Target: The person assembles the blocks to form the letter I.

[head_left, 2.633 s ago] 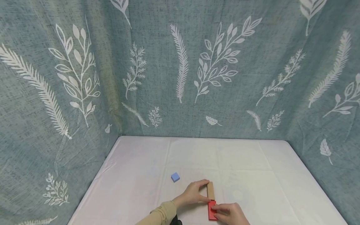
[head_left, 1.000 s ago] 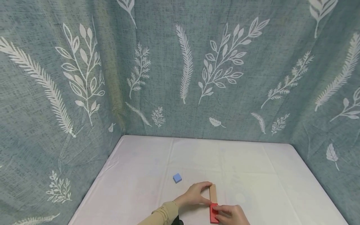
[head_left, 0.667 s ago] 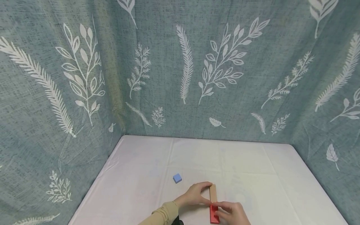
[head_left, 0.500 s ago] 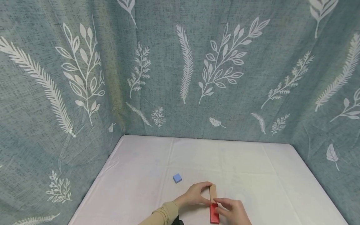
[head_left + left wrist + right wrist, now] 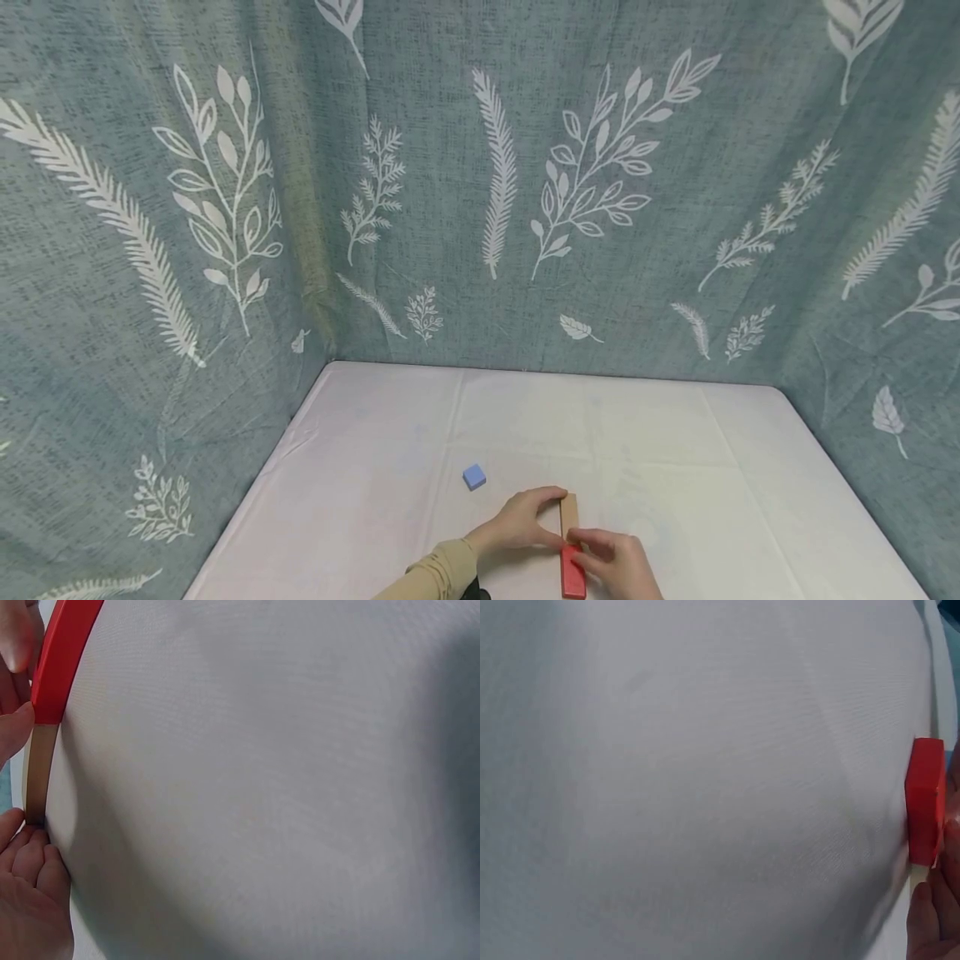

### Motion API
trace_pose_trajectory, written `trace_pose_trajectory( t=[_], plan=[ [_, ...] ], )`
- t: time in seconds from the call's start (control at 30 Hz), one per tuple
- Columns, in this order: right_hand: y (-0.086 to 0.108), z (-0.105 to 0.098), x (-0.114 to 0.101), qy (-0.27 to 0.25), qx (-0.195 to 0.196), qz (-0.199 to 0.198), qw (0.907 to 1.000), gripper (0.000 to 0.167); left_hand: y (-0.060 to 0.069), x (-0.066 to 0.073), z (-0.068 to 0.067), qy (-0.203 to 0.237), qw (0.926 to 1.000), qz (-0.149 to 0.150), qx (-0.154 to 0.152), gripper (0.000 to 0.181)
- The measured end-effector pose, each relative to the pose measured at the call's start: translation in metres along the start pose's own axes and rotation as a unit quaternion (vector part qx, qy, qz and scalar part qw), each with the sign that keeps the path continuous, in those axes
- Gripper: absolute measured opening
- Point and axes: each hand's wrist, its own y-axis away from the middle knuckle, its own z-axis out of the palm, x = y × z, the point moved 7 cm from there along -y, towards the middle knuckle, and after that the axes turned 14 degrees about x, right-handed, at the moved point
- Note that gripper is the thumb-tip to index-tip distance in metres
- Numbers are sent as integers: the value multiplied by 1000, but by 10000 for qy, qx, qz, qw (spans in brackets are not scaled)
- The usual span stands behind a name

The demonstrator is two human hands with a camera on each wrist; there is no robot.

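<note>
On the table a wooden block [image 5: 569,512] and a red block [image 5: 573,573] lie end to end. My left hand [image 5: 517,518] spans the wooden block, fingertips at its far end and thumb by the joint. Bent fingers and thumb of my right hand [image 5: 618,562] are at the joint, over the red block's far part and hiding some of it. In the left wrist view the red block [image 5: 61,664] meets the wooden block [image 5: 39,772]. The right wrist view has the red block [image 5: 926,801] at its edge, beside fingers [image 5: 924,922].
A small blue cube [image 5: 474,477] sits on the white-covered table [image 5: 420,417], left of and beyond the blocks. Leaf-patterned curtains [image 5: 435,183] surround the table's back and sides.
My right hand has slid away from me along the red block, up to the joint with the wooden block. The left hand keeps its place on the wooden block.
</note>
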Motion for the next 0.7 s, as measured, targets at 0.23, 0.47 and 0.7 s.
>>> trace_pose_trajectory(
  t=[0.23, 0.47, 0.7],
  plan=[
    [1, 2, -3, 369, -121, -568, 9976, 30, 0, 2, -1, -58, 10000, -12, -33, 64],
    [0, 0, -6, 461, -162, -1116, 9926, 29, 1, 3, -3, -146, 9999, 13, 8, 64],
    [-1, 0, -7, 466, -201, -1165, 9919, 28, 0, 3, -1, -335, 9994, 48, 30, 65]
  ],
)
